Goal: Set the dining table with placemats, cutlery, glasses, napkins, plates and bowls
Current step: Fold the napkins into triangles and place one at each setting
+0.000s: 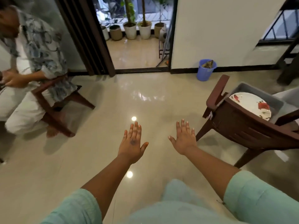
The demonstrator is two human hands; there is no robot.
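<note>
Head view: my left hand (131,143) and right hand (184,139) hover flat over the floor, fingers spread, holding nothing. Plates (252,105) sit in a tub (258,92) on the chair (242,125) to my right; fetching them looks next, by reaching right.

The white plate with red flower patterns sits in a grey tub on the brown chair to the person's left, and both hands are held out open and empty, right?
Not quite: the head view shows the white plate with red flower patterns in the grey tub on the brown chair to the person's right. Both hands, left and right, are indeed open and empty.
</note>
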